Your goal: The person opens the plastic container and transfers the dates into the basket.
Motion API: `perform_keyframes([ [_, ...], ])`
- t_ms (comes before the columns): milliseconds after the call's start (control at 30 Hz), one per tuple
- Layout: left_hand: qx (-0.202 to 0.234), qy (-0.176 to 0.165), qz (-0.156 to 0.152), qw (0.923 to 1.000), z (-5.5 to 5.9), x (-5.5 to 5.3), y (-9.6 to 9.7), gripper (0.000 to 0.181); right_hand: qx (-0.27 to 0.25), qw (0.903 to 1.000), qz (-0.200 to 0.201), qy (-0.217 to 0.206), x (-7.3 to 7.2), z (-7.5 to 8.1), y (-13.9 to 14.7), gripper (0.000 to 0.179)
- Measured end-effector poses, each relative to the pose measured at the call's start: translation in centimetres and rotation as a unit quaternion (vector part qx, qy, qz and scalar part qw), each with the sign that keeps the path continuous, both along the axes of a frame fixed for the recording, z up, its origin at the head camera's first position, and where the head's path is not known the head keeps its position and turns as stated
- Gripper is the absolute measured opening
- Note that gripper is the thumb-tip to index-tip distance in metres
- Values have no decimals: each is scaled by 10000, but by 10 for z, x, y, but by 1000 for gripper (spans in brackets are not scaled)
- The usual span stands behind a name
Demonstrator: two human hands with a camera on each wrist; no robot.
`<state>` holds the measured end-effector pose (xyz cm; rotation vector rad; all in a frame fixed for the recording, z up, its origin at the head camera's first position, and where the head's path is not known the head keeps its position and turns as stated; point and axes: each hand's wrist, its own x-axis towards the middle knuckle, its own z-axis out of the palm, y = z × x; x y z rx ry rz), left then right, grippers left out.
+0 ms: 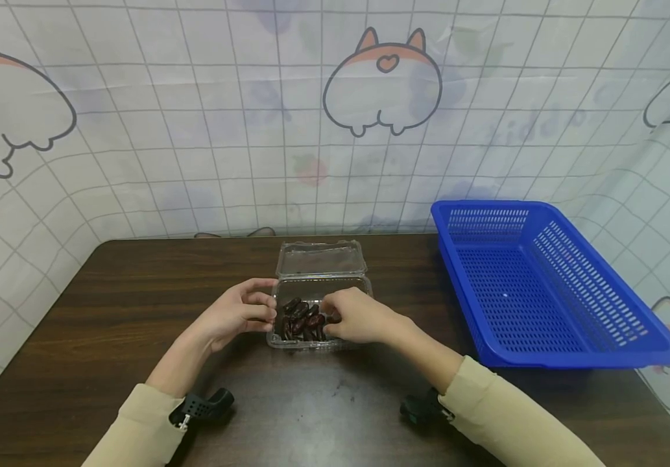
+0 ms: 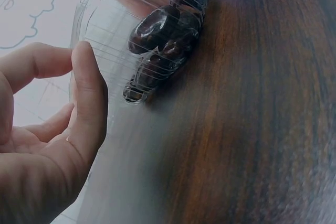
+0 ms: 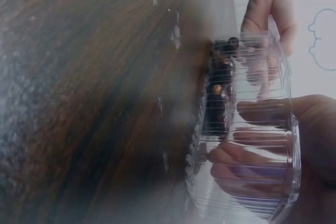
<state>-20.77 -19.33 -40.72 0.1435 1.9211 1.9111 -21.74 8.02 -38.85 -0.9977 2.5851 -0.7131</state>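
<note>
Presently, a clear plastic clamshell box [image 1: 311, 287] is sitting open on the dark wood-grain table [image 1: 107, 324], its lid [image 1: 321, 259] leaning back on the side away from the person. Dark, glossy dates [image 1: 298, 319] are lying in a heap inside, mostly toward the left and front of the box.

Left hand [image 1: 240, 311]: bent fingers and thumb are resting at the box's left side. In the left wrist view, thumb and one finger are showing close together by the rim; cannot tell whether they are pinching it.

Right hand [image 1: 358, 316]: fingers are pointing down inside the box, at the right edge of the heap. In the right wrist view they are showing bent through the ribbed clear wall; cannot tell whether they are gripping a date.

Blue perforated plastic basket [image 1: 580, 360] is standing to the right, apart from the box. Grid-patterned backdrop [image 1: 241, 110] with cartoon animals is hanging behind. Both forearms are wearing cream sleeves [image 1: 504, 402], with dark wrist devices [image 1: 209, 403] sitting at the cuffs.
</note>
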Motion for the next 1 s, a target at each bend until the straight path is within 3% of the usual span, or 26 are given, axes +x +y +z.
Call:
perform_keyframes([
  [433,74,-21,23,10000,-2,-1,0,66,198,9997,29,165,-3,-1,-9,28],
  [733,103,-17,42,9999,-3,-2,0,66,100,9997,59,223,-3,-3,-11,5],
  [1000,98,-29,53,9999,-3,-2,0,66,-30,9991,2,414,-4,-7,-13,6],
])
